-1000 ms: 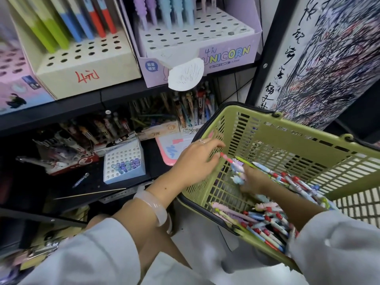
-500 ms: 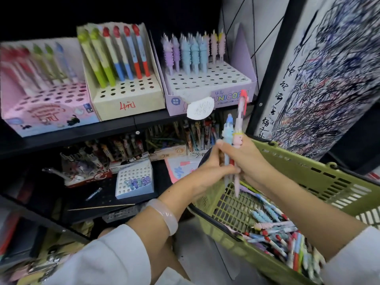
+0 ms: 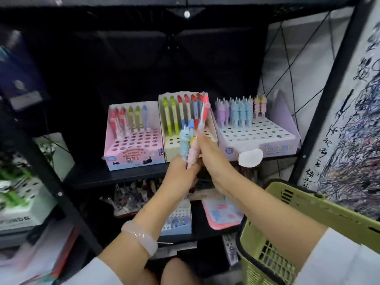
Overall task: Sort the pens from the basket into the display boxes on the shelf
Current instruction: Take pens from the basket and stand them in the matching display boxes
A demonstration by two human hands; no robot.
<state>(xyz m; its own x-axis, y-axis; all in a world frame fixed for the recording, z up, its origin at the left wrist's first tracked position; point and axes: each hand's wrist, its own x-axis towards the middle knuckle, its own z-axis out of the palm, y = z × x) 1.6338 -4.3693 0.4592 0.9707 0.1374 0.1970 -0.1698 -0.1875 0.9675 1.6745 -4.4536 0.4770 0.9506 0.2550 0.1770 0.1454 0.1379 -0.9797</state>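
My left hand (image 3: pixel 181 173) grips a small bunch of pens (image 3: pixel 188 145) upright: a light blue one, a pink one and others behind. My right hand (image 3: pixel 213 159) pinches a red-topped pen (image 3: pixel 203 112) that rises out of the bunch. Both hands are in front of the cream display box (image 3: pixel 170 150) in the middle of the shelf. To its left stands a pink display box (image 3: pixel 133 157), to its right a lilac unicorn display box (image 3: pixel 265 145). Each box has a back row of pens and many open holes. The green basket (image 3: pixel 308 204) sits at lower right, its contents hidden.
A white oval tag (image 3: pixel 250 158) hangs off the lilac box's front. The lower shelf (image 3: pixel 197 229) holds a small pen box, a pink pouch and cluttered stationery. A black shelf post (image 3: pixel 47 177) slants at left. A scribbled test board (image 3: pixel 353 120) stands at right.
Both hands have lifted out of the basket with pens and risen to the shelf boxes. My view has tilted up, so the basket has dropped to the lower right.
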